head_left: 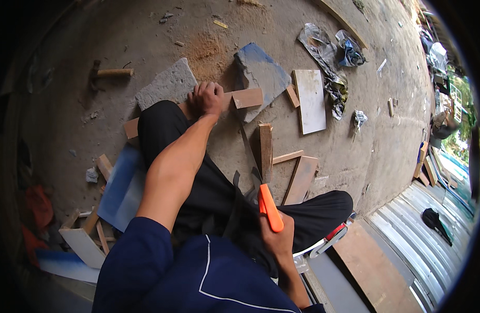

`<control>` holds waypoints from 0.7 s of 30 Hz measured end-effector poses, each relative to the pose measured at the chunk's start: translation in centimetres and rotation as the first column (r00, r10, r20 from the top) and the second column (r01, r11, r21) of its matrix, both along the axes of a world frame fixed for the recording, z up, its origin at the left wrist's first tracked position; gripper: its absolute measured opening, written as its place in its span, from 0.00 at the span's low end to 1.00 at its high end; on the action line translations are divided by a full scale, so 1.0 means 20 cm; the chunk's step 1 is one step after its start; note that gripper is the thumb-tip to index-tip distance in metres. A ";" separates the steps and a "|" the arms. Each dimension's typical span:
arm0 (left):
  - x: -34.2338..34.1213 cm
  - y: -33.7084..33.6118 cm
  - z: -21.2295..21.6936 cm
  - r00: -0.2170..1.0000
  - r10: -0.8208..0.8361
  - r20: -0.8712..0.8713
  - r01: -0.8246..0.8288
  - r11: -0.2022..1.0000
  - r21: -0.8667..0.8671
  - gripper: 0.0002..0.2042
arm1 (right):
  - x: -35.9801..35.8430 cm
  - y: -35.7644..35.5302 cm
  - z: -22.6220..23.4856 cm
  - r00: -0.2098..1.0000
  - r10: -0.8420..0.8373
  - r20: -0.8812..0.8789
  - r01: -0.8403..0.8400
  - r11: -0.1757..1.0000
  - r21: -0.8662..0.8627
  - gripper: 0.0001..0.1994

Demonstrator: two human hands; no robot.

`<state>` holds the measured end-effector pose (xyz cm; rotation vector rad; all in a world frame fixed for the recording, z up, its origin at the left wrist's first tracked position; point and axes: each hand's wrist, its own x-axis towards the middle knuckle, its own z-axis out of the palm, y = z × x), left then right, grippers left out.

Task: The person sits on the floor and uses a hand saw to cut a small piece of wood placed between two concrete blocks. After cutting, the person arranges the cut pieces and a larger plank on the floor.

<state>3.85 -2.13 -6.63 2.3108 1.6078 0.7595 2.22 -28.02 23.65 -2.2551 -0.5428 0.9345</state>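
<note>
Sawing looks to be the step in hand, judging by the handsaw (pixel 271 208) angled toward the wooden plank (pixel 228 100), which lies across the upper centre of the frame with its right end over a blue-stained slab (pixel 263 73). Continuing seems to call for a steady plank and a straight stroke. Left hand (pixel 206 98), fingers curled, is clamped on the plank; right hand (pixel 278 232), lower centre, is closed around the orange handle. Whether the teeth sit in the wood, I cannot tell
</note>
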 end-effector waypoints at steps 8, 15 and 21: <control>-0.01 0.00 0.00 1.000 0.012 -0.021 -0.012 1.000 -0.006 0.09 | 0.00 -0.06 0.03 1.000 -0.002 -0.014 0.002 0.999 0.044 0.05; -0.02 0.03 -0.01 1.000 0.001 -0.021 0.000 1.000 0.017 0.09 | 0.03 0.07 -0.08 0.998 0.061 0.010 -0.061 0.998 0.008 0.06; 0.00 0.02 0.00 0.999 -0.011 -0.037 0.012 1.000 0.017 0.10 | 0.12 0.20 -0.28 0.999 0.003 -0.046 -0.010 0.991 -0.134 0.08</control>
